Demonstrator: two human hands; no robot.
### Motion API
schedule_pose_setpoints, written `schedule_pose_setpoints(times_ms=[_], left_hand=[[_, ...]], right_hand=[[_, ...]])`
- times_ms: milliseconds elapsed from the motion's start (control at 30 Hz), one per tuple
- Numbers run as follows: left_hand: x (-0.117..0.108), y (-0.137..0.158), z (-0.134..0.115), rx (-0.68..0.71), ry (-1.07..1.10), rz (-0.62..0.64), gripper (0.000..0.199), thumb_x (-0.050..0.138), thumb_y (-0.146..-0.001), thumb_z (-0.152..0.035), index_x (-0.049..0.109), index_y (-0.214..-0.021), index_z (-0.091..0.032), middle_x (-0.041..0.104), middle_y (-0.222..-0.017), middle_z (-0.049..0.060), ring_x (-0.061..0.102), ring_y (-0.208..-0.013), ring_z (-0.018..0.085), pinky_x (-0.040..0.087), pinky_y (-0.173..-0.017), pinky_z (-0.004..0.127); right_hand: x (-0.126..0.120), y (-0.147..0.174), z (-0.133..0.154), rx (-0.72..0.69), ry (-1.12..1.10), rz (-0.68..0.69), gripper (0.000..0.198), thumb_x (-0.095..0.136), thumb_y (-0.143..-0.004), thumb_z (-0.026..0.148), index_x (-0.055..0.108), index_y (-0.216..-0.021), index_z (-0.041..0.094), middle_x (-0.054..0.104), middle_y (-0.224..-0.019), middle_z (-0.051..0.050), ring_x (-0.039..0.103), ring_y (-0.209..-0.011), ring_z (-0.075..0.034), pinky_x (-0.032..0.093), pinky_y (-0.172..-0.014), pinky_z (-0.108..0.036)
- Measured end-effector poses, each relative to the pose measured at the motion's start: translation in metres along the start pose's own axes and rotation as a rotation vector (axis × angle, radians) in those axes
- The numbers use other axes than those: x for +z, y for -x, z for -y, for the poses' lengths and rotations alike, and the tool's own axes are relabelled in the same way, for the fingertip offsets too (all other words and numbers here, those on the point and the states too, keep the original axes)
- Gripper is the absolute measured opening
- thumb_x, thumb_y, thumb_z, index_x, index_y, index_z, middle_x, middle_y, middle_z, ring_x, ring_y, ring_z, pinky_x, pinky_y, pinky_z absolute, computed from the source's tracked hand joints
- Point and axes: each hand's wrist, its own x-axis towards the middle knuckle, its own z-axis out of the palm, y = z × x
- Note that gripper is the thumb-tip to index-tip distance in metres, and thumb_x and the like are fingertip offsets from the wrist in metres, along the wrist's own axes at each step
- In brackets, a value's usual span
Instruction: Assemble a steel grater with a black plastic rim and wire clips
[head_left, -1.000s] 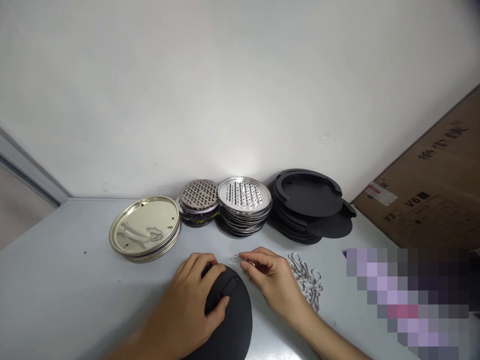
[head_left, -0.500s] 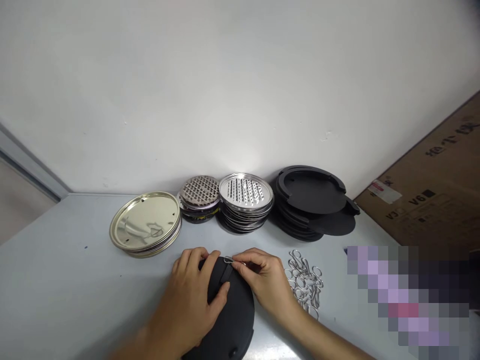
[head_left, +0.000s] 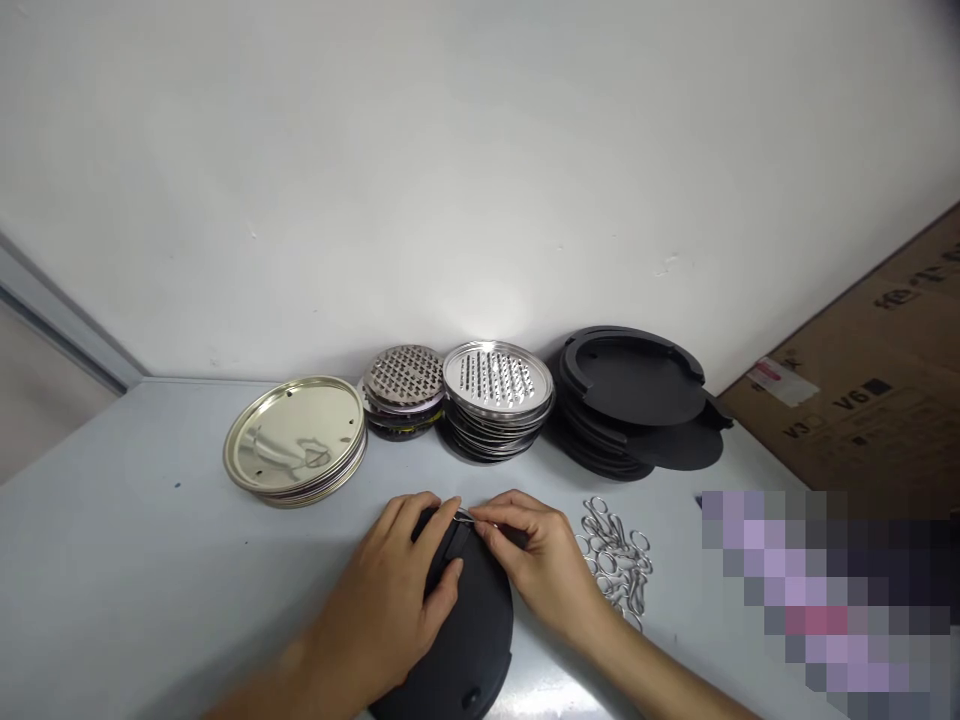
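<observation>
A round black plate (head_left: 476,640) lies near the table's front, a raised strip close to its far edge. My left hand (head_left: 394,595) spreads over the plate's left side and grips it, the index fingertip touching a small silver wire clip (head_left: 464,516) at the far edge. Between thumb and index finger, my right hand (head_left: 540,560) pinches the clip's other end. Whether the clip passes through the plate cannot be made out. To the right of my right hand lies a loose pile of silver ring clips (head_left: 616,530).
Along the wall stand a stack of gold-coloured round lids (head_left: 289,435), two stacks of round grater discs (head_left: 406,378) (head_left: 499,378), and a pile of black round plates (head_left: 637,385). A cardboard box (head_left: 862,390) leans in from the right. A blurred-out patch covers the lower right.
My left index finger has come onto the clip, which now shows less between my fingers. The view has shifted slightly, so the stacks sit a little further right.
</observation>
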Motion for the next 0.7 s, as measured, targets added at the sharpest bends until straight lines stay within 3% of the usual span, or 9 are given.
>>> schedule_pose_setpoints(times_ms=[300,700], left_hand=[[0.0004,-0.0016,-0.0001,0.001,0.024,0.013,0.050,0.052,-0.093,-0.021,0.048,-0.142,-0.020,0.060,-0.126,0.012,0.057,-0.116,0.028,0.053,-0.098,0.049],[0.0011,-0.0013,-0.0002,-0.004,0.004,0.013,0.049,0.053,-0.092,-0.022,0.050,-0.141,-0.018,0.061,-0.124,0.013,0.058,-0.114,0.029,0.054,-0.095,0.048]], right_hand=[[0.0067,0.0053,-0.0068,-0.058,0.012,-0.091,0.021,0.063,-0.090,0.019,0.080,-0.100,0.027,0.074,-0.090,-0.005,0.070,-0.084,-0.019,0.056,-0.079,-0.033],[0.0053,0.0053,-0.0068,-0.039,-0.004,-0.044,0.021,0.061,-0.091,0.021,0.079,-0.102,0.027,0.074,-0.093,-0.005,0.070,-0.088,-0.020,0.055,-0.081,-0.033]])
